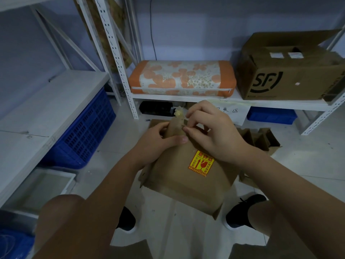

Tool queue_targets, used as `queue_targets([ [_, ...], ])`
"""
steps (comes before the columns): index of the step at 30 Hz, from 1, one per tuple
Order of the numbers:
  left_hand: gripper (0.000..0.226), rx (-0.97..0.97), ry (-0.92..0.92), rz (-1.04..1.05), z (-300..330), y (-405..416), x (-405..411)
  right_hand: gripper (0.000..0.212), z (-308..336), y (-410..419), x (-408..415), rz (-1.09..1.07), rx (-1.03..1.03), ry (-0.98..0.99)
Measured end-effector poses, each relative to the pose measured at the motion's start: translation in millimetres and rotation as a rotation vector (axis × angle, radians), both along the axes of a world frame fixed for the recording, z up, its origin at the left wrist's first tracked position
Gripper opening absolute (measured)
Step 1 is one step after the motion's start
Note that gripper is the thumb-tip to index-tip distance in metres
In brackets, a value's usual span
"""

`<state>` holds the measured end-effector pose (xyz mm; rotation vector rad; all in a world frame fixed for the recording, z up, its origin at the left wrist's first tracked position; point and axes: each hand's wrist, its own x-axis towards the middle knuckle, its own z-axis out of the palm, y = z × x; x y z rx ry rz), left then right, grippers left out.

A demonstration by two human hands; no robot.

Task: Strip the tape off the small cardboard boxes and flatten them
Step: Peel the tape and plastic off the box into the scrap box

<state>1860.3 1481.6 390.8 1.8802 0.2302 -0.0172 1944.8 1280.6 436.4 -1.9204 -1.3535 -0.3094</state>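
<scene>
Box [186, 176] held in the air in front of the knees, above the floor [168, 221], tilted so its long axis runs away from the body and slightly left; far end highest. Yellow-red sticker [201, 164] faces up on the near-right of the top panel.

Left hand [158, 144]: curled round the far-left upper edge of the box, thumb laid across the top panel. Acts as the brace.

Right hand [214, 131]: fingers bent, thumb and forefinger pinching at the far end, right where tape [179, 114] lifts off. A crumpled, pale wad of freed tape stands above the far edge, just left of the right fingertips.

Key relation: the tape end sits at the far end, between both hands; right hand is on it, left just below. Judgement: the strip likely runs along the long axis, so the pull should come back toward the body along that axis while the left hand holds.

Box not yet flattened. More cardboard [261, 139] lies on the floor to the right.
</scene>
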Motion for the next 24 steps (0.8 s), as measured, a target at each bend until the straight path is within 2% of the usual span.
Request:
queue_targets([
  [6,0.091,-0.127,0.019,-0.021,6,-2,0,0.014,6,-4,0,0.012,0.053,0.091],
  [11,0.085,-0.142,0.031,-0.045,9,-2,0,0.017,7,-4,-8,0.03,0.097,0.107],
  [17,0.096,-0.05,0.014,-0.026,4,-4,-1,0.012,4,0,-9,0.061,0.171,0.409],
  [21,0.101,-0.065,-0.002,-0.016,0,-2,-7,0.011,8,-5,-3,0.064,0.298,0.586],
  [24,0.105,-0.068,-0.022,0.014,-7,-6,-11,0.019,9,-6,1,0.043,0.202,0.582],
])
